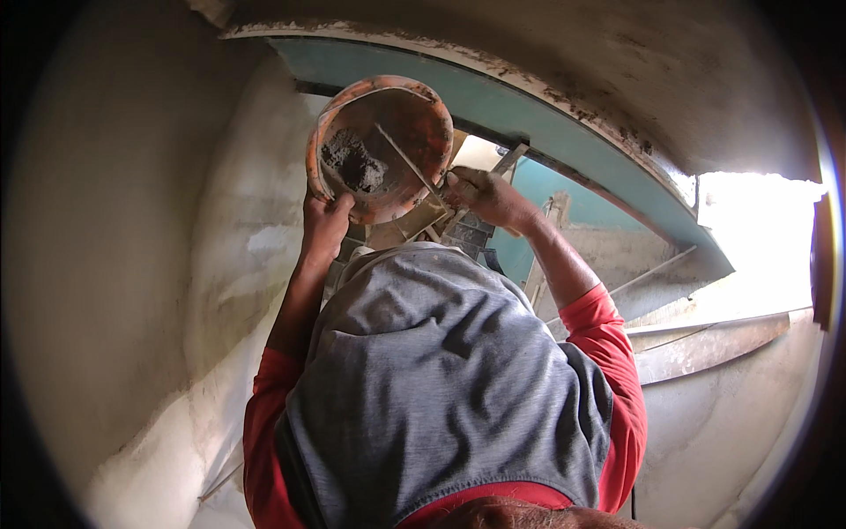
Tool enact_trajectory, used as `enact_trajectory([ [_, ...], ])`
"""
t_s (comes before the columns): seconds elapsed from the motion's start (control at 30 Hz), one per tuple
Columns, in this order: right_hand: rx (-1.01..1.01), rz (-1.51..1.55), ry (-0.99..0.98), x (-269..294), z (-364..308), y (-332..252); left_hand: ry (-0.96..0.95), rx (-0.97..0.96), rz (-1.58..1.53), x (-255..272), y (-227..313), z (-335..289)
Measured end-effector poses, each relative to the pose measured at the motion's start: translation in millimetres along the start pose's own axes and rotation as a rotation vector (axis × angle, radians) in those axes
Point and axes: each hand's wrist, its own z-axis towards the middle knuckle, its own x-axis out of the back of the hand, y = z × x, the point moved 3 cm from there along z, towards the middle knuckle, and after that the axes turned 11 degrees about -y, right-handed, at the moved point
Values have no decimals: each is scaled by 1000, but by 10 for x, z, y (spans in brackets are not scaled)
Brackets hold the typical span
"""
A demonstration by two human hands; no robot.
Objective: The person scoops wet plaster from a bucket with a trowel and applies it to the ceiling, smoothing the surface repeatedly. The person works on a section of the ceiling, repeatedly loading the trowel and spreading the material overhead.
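An orange, mortar-stained bucket (421,132) is tipped so that its mouth faces me, with a thin handle lying along the rim. Grey wet mortar (357,166) clings inside, on the left of the bottom. My left hand (328,225) grips the bucket's lower left rim, thumb over the edge. At the right side of the bucket, my right hand (489,196) is closed round the handle end of a trowel (405,157). Its blade shows nearly edge-on as a thin strip reaching across the bucket's mouth. Most of the trowel's handle is hidden by my fingers.
Bare plastered wall (115,247) rises on the left. Overhead and to the right runs a teal band (493,97) below a rough plaster edge. Dark blocks or tiles (467,234) and wooden strips show beneath the bucket. A bright opening (758,238) lies at the right.
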Motion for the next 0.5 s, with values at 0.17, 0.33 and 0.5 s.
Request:
enact_trajectory([
  [0.17,-146,-53,-209,-245,283,75,1,-62,29,84,-74,33],
  [0.33,-211,42,-345,-391,571,55,-34,-23,236,164,-69,-18],
  [0.5,-253,64,-429,-502,653,93,-8,-150,299,156,-72,-83],
])
